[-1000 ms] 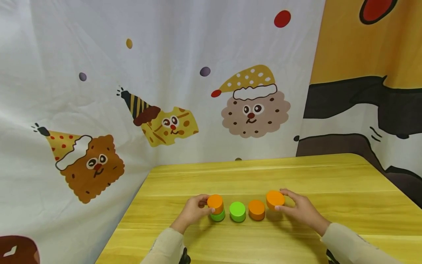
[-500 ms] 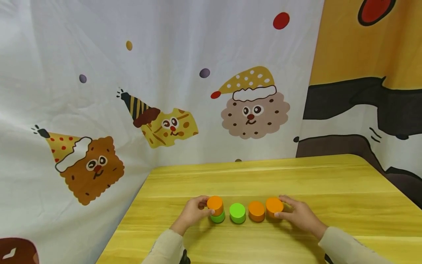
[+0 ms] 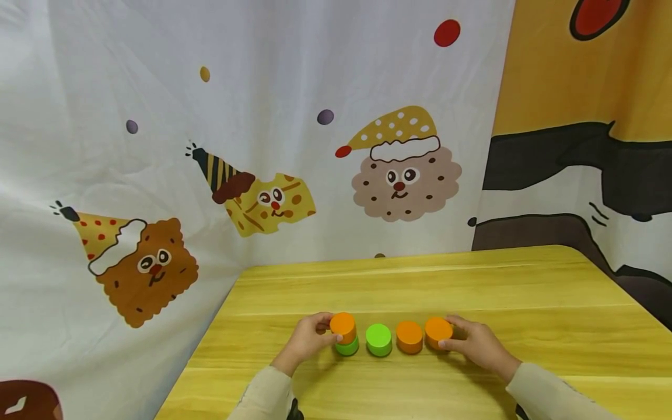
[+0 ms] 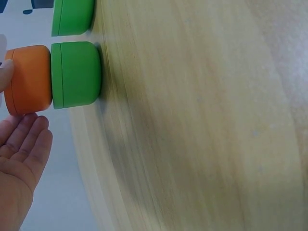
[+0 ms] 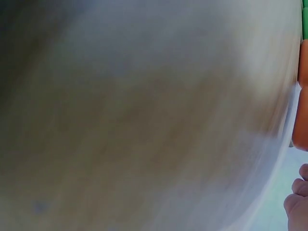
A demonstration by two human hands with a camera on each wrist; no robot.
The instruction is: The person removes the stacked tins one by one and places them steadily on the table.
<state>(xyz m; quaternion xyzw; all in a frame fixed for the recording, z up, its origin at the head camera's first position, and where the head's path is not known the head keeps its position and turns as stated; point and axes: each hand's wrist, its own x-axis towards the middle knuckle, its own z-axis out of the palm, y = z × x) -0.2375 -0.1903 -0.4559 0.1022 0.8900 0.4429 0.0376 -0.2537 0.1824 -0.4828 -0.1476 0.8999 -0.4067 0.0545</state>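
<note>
My left hand [image 3: 310, 338] pinches a small round orange tub [image 3: 343, 328] with a seam near its top. That tub sits on a green tub [image 4: 77, 74] of the same kind, flat against it in the left wrist view. To the right, a second green tub [image 3: 379, 339] and an orange tub [image 3: 409, 336] stand on the table. At the row's right end my right hand [image 3: 480, 347] holds another orange tub [image 3: 438, 333] between thumb and fingers, down at table level close beside its orange neighbour. The right wrist view catches only some fingers [image 5: 301, 192] and the tubs' edges.
The tubs stand on a yellow wood-grain table [image 3: 409, 291] with rounded corners. Behind it and along its left side hangs a white curtain [image 3: 294, 87] printed with cartoon biscuits and cheese.
The right hand has lowered its orange tub to the table, at the row's right end, then shifted it slightly right. The left hand and its stack have stayed in place.
</note>
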